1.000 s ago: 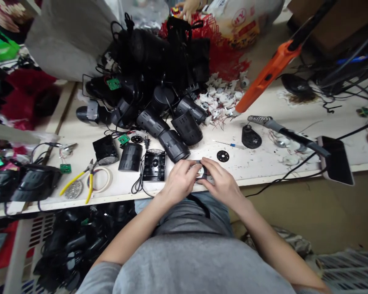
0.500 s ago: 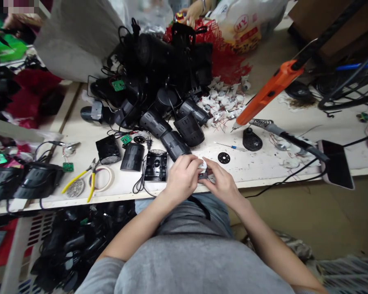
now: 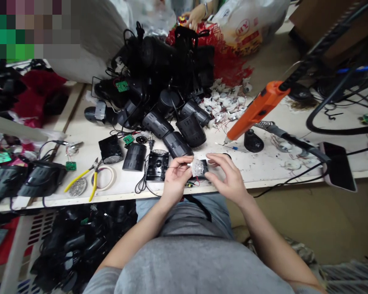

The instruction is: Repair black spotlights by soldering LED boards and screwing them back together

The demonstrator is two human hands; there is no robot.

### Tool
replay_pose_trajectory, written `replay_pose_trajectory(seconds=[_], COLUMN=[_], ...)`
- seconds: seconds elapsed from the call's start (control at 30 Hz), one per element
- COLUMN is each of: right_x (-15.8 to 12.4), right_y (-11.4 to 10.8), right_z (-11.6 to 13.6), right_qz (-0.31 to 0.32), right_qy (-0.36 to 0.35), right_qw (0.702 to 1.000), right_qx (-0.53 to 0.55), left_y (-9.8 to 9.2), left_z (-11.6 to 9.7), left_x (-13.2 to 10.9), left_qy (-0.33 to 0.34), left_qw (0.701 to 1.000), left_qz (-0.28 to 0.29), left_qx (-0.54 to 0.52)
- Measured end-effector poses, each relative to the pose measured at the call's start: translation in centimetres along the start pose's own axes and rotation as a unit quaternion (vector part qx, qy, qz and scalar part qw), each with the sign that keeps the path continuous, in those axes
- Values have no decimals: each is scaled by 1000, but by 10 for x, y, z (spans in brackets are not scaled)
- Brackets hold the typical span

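Near the table's front edge, my left hand (image 3: pixel 178 176) pinches the left side of a small part with a clear plastic, lens-like piece and a black base (image 3: pixel 199 167). My right hand (image 3: pixel 230 179) curves around the part's black right side, thumb below and fingers above. Thin red wires and a bit of green board show under it. Left of my hands lies an open black housing (image 3: pixel 157 166) with a cord. A black disc is mostly hidden behind my right fingers. An orange electric screwdriver (image 3: pixel 254 110) hangs tip-down beyond my right hand.
Black cylindrical housings (image 3: pixel 190 130) pile up at the back, beside small white motors with wires (image 3: pixel 223 102). Yellow-handled pliers (image 3: pixel 79 179) and a tape roll (image 3: pixel 106 178) lie left. A small screwdriver (image 3: pixel 230 146), a phone (image 3: pixel 339 165) and cables are right. Another person's hand (image 3: pixel 198 15) is at the back.
My hands have moved slightly apart, and the part between them is turned so its clear piece shows. The orange screwdriver has swung left and lower. My right hand now covers most of the black disc.
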State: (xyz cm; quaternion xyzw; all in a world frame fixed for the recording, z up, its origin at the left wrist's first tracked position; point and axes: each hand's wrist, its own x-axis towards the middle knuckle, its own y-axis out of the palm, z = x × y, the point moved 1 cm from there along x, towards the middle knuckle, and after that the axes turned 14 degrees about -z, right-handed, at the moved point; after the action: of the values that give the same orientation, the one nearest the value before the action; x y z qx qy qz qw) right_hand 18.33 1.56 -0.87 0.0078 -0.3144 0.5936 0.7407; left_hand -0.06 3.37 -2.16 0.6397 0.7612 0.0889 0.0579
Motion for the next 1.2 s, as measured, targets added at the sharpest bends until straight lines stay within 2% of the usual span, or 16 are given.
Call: replay_pose_trajectory(seconds=[0.07, 0.13, 0.27, 0.4, 0.47, 0.57, 0.63, 0.7, 0.8, 1.03, 1.13, 1.2], right_x=[7, 11, 14, 16, 16, 16, 16, 16, 15, 12, 9, 9], right_y=[6, 11, 12, 11, 12, 16, 17, 18, 18, 13, 1, -16], right_z=[2, 2, -2, -10, -14, -18, -19, -19, -17, -11, -10, -15], right_qz=[58, 82, 60, 72, 65, 53, 51, 51, 56, 26, -35, -131], right_qy=[46, 85, 165, 293, 328, 346, 352, 354, 349, 291, 242, 228], right_qw=[995, 987, 975, 939, 929, 925, 924, 924, 928, 954, 969, 965], right_qx=[69, 110, 136, 163, 158, 147, 142, 135, 119, 63, 32, 24], left_y=[1, -1, -10, -21, -26, -28, -29, -28, -28, -27, -25, -24], left_z=[-2, -6, -13, -15, -17, -20, -22, -23, -25, -26, -22, -19], left_x=[0, 1, -2, -7, -10, -16, -20, -23, -27, -28, -28, -28], left_qy=[-7, -10, 17, 51, 146, 314, 376, 396, 393, 357, 357, 362], left_qw=[1000, 1000, 994, 975, 944, 868, 827, 809, 816, 868, 869, 865], left_qz=[10, 18, 15, 40, 47, 94, 139, 175, 182, 159, 146, 130], left_qx=[-4, 22, 108, 212, 291, 372, 393, 399, 384, 305, 311, 321])
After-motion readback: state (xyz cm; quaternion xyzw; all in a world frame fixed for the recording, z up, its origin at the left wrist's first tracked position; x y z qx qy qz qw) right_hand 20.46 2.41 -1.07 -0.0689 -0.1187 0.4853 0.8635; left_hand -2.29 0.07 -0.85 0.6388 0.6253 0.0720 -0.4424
